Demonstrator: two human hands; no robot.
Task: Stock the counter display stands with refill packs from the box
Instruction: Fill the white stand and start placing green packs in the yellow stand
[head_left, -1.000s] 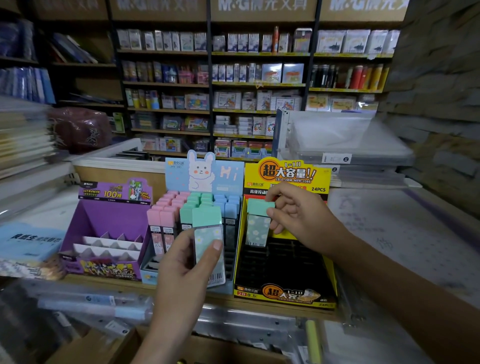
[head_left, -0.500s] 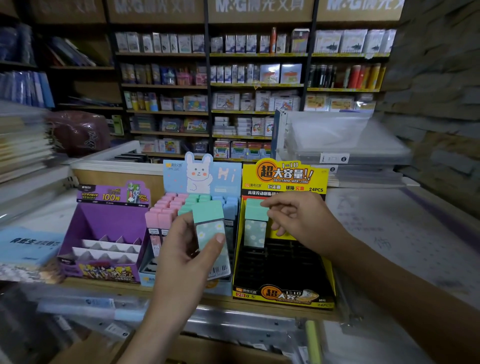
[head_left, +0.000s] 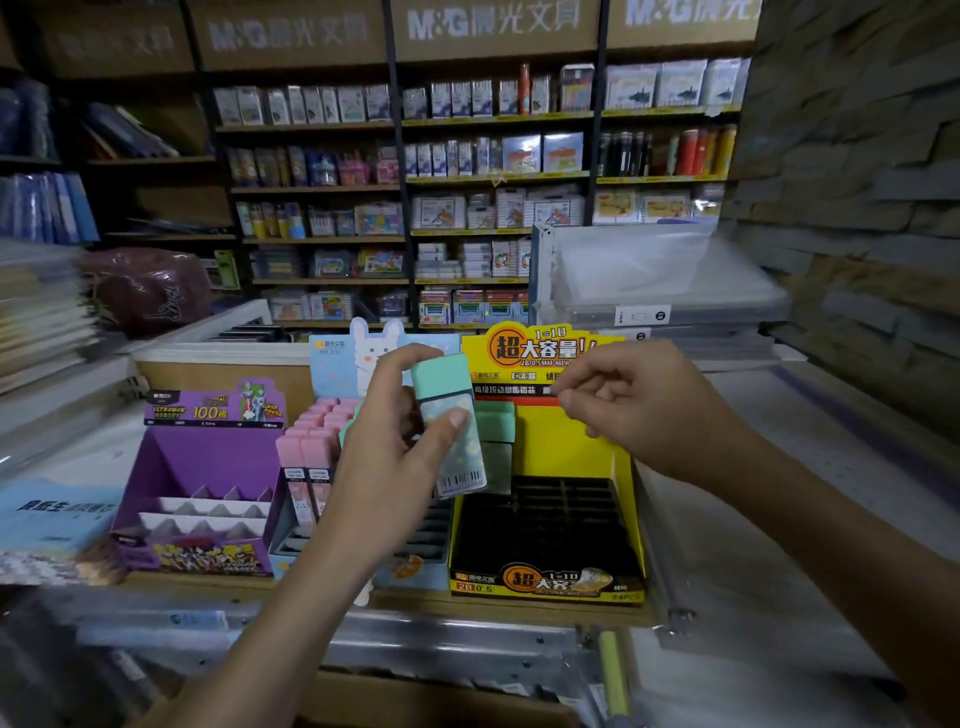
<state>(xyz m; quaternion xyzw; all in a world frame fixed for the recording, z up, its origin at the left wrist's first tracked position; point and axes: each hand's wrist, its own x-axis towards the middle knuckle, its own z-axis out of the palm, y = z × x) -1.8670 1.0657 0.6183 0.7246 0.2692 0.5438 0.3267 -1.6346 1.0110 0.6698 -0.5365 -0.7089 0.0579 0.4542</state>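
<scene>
My left hand (head_left: 387, 457) grips a mint-green refill pack (head_left: 451, 415) with a barcode at its lower end, raised in front of the blue rabbit display stand (head_left: 337, 358). A second mint-green pack (head_left: 496, 431) stands upright in the back left slot of the yellow and black display stand (head_left: 550, 519). My right hand (head_left: 644, 405) hovers just right of that pack with curled fingers and holds nothing. Pink packs (head_left: 311, 441) fill the left rows of the blue stand. The cardboard box (head_left: 441, 699) lies below the counter edge, mostly hidden.
A purple display stand (head_left: 202, 467) with white dividers sits at the left. Stacked clear plastic folders (head_left: 649, 280) rise behind the yellow stand. Shelves of stationery (head_left: 467, 197) line the back wall. A stone wall (head_left: 857, 208) stands at the right.
My right hand let go of the mint pack in the yellow stand and drew back to the right. My left hand lifted its pack up and rightward, toward the yellow stand.
</scene>
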